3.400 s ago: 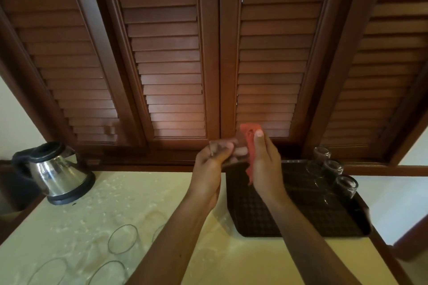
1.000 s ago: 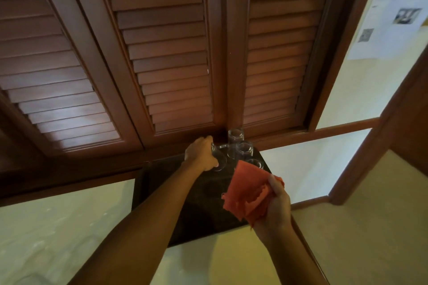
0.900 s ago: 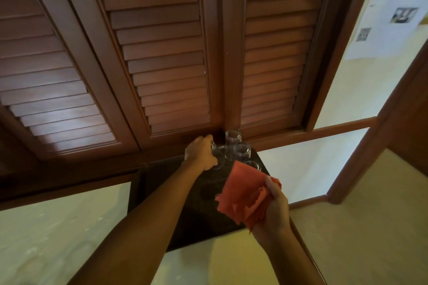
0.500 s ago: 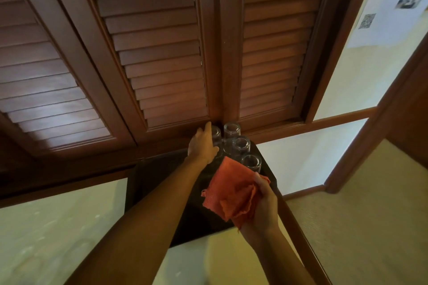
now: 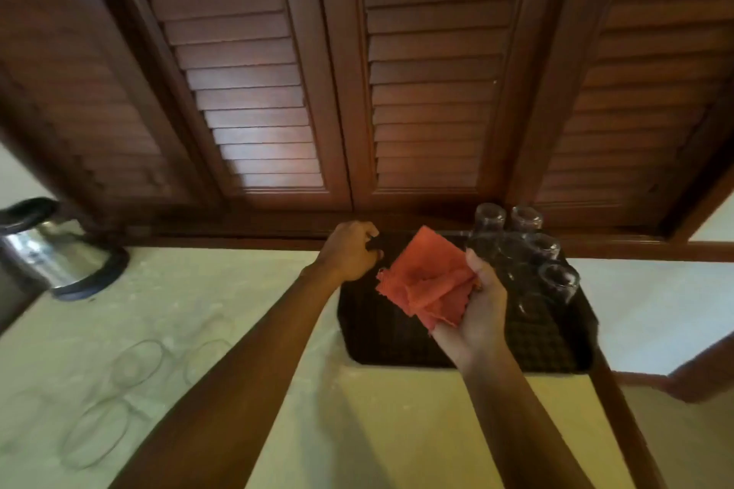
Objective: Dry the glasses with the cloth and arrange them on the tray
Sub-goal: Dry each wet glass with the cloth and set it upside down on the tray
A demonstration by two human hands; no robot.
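Observation:
A dark ribbed tray (image 5: 381,337) lies on the pale counter. Several clear glasses (image 5: 550,250) stand upside down in a cluster at its far right corner. My left hand (image 5: 349,256) hovers over the tray's far left corner with its fingers curled and nothing in it. My right hand (image 5: 482,314) is over the middle of the tray, palm up, and holds a crumpled orange cloth (image 5: 427,290). Several more clear glasses (image 5: 137,363) stand on the counter at the lower left; wet marks show around them.
A steel electric kettle (image 5: 55,250) stands at the counter's far left. Brown louvred shutters (image 5: 254,91) rise right behind the counter and tray. The counter's wooden edge (image 5: 623,409) runs down the right side, with the floor beyond it.
My left hand has let go of the glass it set among those on the tray and has pulled back to the left. My right hand still holds the cloth. The view has swung left.

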